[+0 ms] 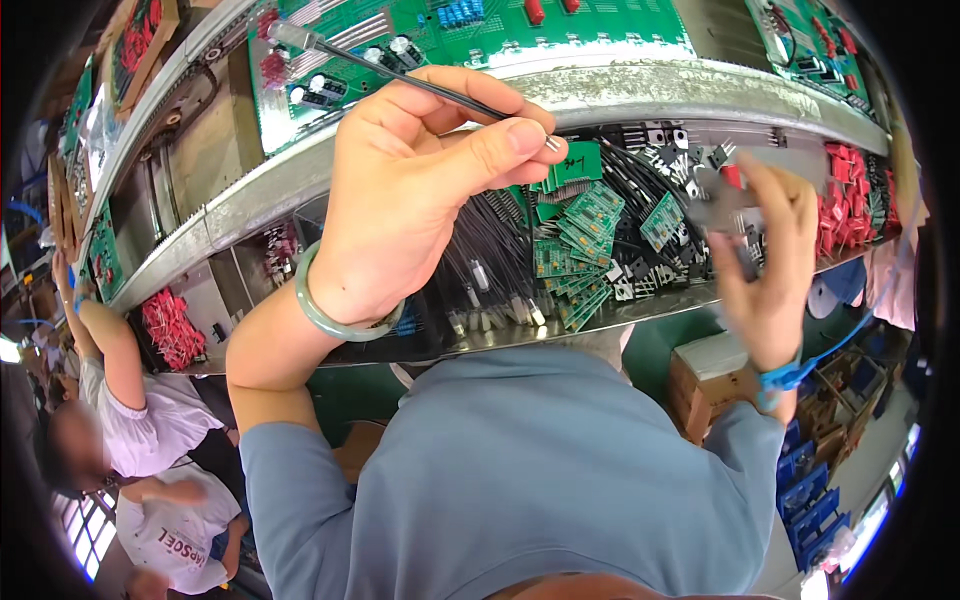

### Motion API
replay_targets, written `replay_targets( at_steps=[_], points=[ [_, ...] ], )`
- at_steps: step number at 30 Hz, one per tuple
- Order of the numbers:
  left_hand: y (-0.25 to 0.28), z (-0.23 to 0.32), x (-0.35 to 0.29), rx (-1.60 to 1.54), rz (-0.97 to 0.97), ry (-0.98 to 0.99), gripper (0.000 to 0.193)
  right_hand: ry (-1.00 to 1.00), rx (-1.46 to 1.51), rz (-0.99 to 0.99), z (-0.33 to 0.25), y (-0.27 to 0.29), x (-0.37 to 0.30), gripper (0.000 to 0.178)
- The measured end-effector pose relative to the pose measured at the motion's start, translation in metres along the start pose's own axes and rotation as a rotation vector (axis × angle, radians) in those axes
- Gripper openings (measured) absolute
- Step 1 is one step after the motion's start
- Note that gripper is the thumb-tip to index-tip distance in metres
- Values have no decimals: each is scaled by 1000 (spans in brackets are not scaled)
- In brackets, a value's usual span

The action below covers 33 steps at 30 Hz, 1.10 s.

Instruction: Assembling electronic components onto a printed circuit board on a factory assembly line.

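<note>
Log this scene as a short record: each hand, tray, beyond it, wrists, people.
Left hand: holds black cable, metal tips showing by the thumb
Right hand: blurred above the tray; grip unclear
Tray: small green boards, red parts at right
Beyond tray: metal rail, large green board
Wrists: pale green bracelet left, blue band right
People: at least two, lower left, pale tops

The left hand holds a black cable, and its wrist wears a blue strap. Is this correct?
Not quite: in the head view, the left hand holds a black cable, but its wrist wears a pale green bangle; the blue strap is on the right wrist.
</note>
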State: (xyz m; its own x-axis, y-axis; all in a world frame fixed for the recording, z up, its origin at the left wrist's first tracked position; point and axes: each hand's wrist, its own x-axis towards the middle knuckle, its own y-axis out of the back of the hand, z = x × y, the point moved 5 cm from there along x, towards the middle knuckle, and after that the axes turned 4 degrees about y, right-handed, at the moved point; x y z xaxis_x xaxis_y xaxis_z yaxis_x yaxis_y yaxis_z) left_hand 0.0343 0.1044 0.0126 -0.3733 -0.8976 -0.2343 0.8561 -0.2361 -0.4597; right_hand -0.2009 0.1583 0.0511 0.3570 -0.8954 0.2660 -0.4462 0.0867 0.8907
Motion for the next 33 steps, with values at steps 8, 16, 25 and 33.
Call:
replay_targets(
  at_steps=[8, 16, 25, 33],
  points=[
    [2, 9, -11, -44, 44, -168, 18, 93, -280, 90, -34, -17, 18, 64],
    [6, 10, -12, -102, 94, -190, 18, 87, -314, 110, -40, -22, 22, 61],
    [9, 6, -10, -101, 114, -203, 15, 78, -300, 102, -41, -24, 23, 57],
    [10, 6, -10, -54, 151, -173, 15, 110, -300, 101, -40, -25, 27, 54]
  ],
)
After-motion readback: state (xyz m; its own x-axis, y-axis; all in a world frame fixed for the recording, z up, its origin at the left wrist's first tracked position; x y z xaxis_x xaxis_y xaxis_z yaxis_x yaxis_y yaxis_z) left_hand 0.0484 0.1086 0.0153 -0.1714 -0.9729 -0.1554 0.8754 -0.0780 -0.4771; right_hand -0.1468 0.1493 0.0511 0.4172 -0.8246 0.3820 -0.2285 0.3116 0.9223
